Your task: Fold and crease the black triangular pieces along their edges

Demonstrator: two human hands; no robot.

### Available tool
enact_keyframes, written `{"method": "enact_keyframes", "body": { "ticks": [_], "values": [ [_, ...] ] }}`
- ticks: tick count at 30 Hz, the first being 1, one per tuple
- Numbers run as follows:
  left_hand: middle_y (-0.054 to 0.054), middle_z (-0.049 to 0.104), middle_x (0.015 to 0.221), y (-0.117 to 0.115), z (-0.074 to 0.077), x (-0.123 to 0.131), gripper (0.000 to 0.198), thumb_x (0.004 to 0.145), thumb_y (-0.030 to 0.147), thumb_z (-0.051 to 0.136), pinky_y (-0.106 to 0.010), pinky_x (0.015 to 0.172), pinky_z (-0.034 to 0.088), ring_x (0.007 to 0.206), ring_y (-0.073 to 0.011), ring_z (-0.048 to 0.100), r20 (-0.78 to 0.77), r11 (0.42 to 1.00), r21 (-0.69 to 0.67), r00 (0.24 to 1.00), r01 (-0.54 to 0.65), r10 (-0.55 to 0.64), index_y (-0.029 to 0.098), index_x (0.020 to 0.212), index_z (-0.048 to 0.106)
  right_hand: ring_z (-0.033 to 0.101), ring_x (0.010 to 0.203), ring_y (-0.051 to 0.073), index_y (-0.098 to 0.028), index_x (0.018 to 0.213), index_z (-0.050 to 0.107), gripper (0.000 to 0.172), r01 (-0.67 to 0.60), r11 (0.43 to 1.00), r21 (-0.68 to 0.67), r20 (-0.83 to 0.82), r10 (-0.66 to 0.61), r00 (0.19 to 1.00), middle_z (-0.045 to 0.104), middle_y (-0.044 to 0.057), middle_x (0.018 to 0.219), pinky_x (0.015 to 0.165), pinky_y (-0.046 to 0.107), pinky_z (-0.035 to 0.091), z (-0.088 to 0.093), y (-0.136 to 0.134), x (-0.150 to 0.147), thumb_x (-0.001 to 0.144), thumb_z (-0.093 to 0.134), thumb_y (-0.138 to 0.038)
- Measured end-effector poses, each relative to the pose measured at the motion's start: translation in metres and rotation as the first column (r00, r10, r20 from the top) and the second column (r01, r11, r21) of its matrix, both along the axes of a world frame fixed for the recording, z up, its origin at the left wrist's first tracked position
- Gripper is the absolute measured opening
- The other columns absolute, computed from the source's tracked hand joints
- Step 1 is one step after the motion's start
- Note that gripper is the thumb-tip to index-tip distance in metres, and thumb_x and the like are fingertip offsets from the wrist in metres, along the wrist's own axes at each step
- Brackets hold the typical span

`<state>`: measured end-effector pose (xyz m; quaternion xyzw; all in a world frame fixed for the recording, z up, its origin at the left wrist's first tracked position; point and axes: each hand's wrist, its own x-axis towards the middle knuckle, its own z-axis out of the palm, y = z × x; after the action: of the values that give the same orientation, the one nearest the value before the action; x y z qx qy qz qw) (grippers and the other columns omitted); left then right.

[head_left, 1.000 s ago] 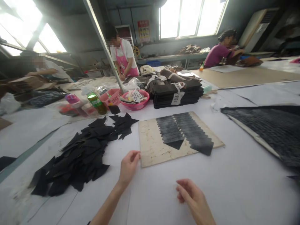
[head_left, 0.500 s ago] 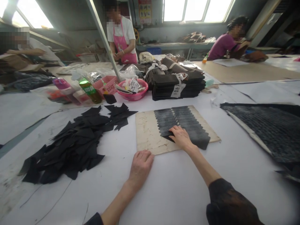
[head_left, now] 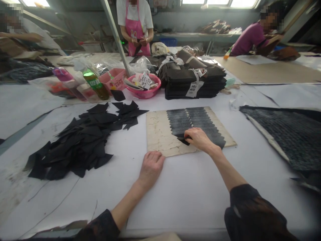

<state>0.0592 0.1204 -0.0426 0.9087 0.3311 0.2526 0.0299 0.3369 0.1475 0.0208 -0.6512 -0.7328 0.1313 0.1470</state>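
A pale board (head_left: 160, 134) lies on the white table in front of me, bearing two columns of overlapping dark pieces (head_left: 200, 117) with zigzag edges. My right hand (head_left: 199, 139) is over the near end of these columns, thumb and fingers closed on a black fabric piece (head_left: 184, 139). That piece's pointed left end shows, while the hand covers the rest. At the board's near left edge rests my left hand (head_left: 151, 169), palm down, fingers lying on the edge and holding nothing visible. Left of the board spreads a heap of loose black pieces (head_left: 77, 144).
Behind the board stand a pink basin (head_left: 142, 92) with labels, a tied black stack (head_left: 180, 83), a green bottle (head_left: 95, 83) and a pink basket (head_left: 112, 78). A dark textured sheet (head_left: 288, 134) lies right. Across the table, a person in a pink apron (head_left: 134, 30) handles something dark.
My right hand has closed and lifted slightly at the near rows, gripping a black fabric piece. The left hand stays at the board's edge. The camera view has tilted down.
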Motion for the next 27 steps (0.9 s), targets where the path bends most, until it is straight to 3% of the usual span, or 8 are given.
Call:
{"method": "enact_keyframes", "body": {
  "ticks": [4,7,10,12,13,15,19,27],
  "values": [
    [-0.01,0.062,0.102,0.0,0.002,0.0,0.021,0.085,0.004,0.056,-0.045,0.094,0.044,0.101,-0.0255,0.056,0.006,1.0,-0.002,1.0,-0.004,0.004,0.016,0.099,0.064,0.058,0.085,0.02,-0.022,0.084,0.063,0.008,0.062,0.998,0.016,-0.192,-0.058,0.98,0.064,0.001,0.083,0.086,0.034,0.042,0.008,-0.037,0.009,0.086,0.055,-0.024],
    [-0.009,0.062,0.102,-0.001,0.004,-0.001,0.021,0.085,0.004,0.055,-0.047,0.1,0.04,0.101,-0.024,0.056,0.02,1.0,-0.011,1.0,-0.003,0.003,0.017,0.099,0.064,0.059,0.081,0.019,-0.021,0.091,0.061,0.023,0.123,0.992,0.011,-0.378,-0.11,0.919,0.064,0.002,0.086,0.075,0.03,0.046,0.017,-0.076,0.002,0.092,0.049,-0.04],
    [-0.008,0.061,0.103,-0.002,0.004,-0.002,0.021,0.086,0.004,0.053,-0.047,0.103,0.038,0.105,-0.0235,0.054,0.046,1.0,-0.025,0.999,-0.001,0.002,0.019,0.098,0.064,0.06,0.08,0.018,-0.021,0.087,0.062,0.016,0.025,0.973,-0.227,-0.684,-0.178,0.708,0.066,0.001,0.085,0.074,0.029,0.046,0.017,-0.12,-0.025,0.082,0.065,-0.036],
    [-0.009,0.058,0.106,-0.002,0.002,-0.004,0.018,0.087,0.007,0.054,-0.047,0.101,0.041,0.109,-0.0256,0.051,0.071,0.999,-0.038,0.997,-0.011,0.013,0.019,0.097,0.063,0.06,0.072,0.017,-0.022,0.094,0.062,0.016,-0.107,0.887,-0.449,-0.71,-0.281,0.645,0.066,-0.001,0.079,0.064,0.026,0.046,0.009,-0.147,-0.05,0.08,0.065,-0.03],
    [-0.01,0.057,0.108,-0.002,0.001,-0.005,0.015,0.087,0.008,0.055,-0.046,0.099,0.042,0.111,-0.0266,0.05,0.084,0.999,-0.048,0.996,-0.017,0.021,0.018,0.097,0.061,0.058,0.066,0.015,-0.023,0.099,0.062,0.021,-0.144,0.851,-0.505,-0.691,-0.3,0.657,0.064,-0.003,0.074,0.059,0.024,0.044,0.003,-0.158,-0.062,0.079,0.064,-0.026],
    [-0.011,0.055,0.11,-0.002,-0.001,-0.007,0.012,0.087,0.012,0.057,-0.046,0.096,0.044,0.111,-0.0278,0.049,0.112,0.997,-0.072,0.993,-0.03,0.038,0.017,0.098,0.058,0.058,0.064,0.014,-0.025,0.11,0.06,0.03,-0.146,0.841,-0.521,-0.655,-0.284,0.7,0.065,-0.004,0.074,0.06,0.024,0.044,-0.009,-0.176,-0.083,0.08,0.061,-0.022],
    [-0.009,0.056,0.103,-0.012,0.003,-0.016,0.005,0.09,0.014,0.055,-0.041,0.09,0.045,0.102,-0.025,0.052,0.154,0.989,-0.144,0.987,-0.024,0.046,0.017,0.095,0.056,0.062,0.072,0.017,-0.027,0.111,0.06,0.027,0.003,0.91,-0.414,-0.468,-0.215,0.857,0.067,-0.002,0.082,0.067,0.027,0.044,-0.026,-0.193,-0.105,0.086,0.053,-0.02],
    [-0.004,0.056,0.08,-0.089,0.017,-0.034,0.016,0.095,0.018,0.052,-0.033,0.078,0.044,0.082,-0.0179,0.052,0.105,0.94,-0.282,0.98,0.192,-0.169,0.017,0.083,0.062,0.063,0.083,0.02,-0.026,0.102,0.062,0.017,0.093,0.975,-0.201,-0.29,-0.15,0.945,0.065,0.003,0.092,0.072,0.031,0.044,-0.033,-0.206,-0.123,0.096,0.046,-0.025]
  ]
}}
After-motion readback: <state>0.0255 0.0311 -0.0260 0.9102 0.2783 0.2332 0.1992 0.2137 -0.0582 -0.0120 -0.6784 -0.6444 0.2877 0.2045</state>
